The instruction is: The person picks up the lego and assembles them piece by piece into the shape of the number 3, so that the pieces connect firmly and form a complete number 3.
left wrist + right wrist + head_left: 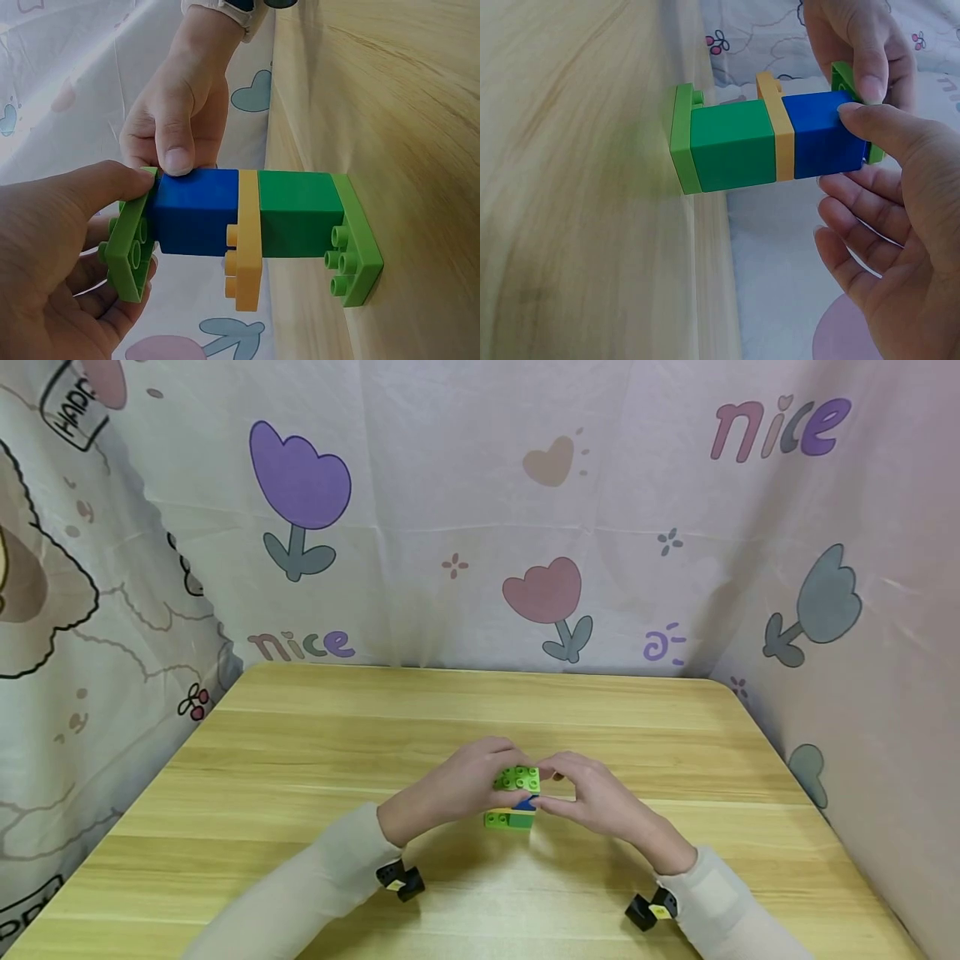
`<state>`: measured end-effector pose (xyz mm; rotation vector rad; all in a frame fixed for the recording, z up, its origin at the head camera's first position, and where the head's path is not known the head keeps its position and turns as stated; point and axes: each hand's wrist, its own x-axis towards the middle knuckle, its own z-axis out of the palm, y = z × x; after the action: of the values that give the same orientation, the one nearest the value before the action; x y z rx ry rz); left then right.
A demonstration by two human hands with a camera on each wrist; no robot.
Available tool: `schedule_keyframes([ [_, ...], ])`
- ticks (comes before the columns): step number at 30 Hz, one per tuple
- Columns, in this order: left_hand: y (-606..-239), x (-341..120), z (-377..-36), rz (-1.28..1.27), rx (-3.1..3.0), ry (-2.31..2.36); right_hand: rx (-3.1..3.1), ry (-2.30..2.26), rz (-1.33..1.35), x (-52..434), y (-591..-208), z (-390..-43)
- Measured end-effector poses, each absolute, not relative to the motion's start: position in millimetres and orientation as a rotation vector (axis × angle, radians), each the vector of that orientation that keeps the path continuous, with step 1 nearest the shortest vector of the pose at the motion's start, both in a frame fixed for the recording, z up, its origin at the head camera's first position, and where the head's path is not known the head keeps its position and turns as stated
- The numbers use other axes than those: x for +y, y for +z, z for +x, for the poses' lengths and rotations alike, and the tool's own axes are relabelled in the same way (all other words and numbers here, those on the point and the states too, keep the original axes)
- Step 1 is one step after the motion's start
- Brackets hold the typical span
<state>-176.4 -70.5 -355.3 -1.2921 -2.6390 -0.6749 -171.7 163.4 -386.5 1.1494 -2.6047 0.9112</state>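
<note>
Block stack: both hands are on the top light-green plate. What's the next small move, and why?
Probably press the top plate straight down onto the blue block. The left hand and the right hand both pinch it there, and it looks slightly tilted on the blue block. Below, the yellow plate, green block and base plate stand on the table.

Both hands (52, 255) pinch the block tower (247, 225).

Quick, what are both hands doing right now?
Left hand: pinches the light green plastic top plate of the brick tower.
Right hand: thumb on the blue plastic brick, pinching the tower top.
</note>
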Motion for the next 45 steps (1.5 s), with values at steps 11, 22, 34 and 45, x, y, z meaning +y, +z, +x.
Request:
schedule_keyframes([
  [11,-354,-69,-179,-1.319,-2.638,-0.679,-2.614,0.89,1.145,165,-384,-172],
  [22,-354,-69,-179,-1.244,-2.706,-0.783,-2.544,0.943,1.137,167,-375,-171],
  [34,-353,-72,-178,-1.228,-2.721,-0.81,-2.452,0.879,1.185,162,-376,-167],
  [45,-357,-80,-177,-1.247,-2.701,-0.651,-2.418,0.844,1.213,162,-374,-167],
])
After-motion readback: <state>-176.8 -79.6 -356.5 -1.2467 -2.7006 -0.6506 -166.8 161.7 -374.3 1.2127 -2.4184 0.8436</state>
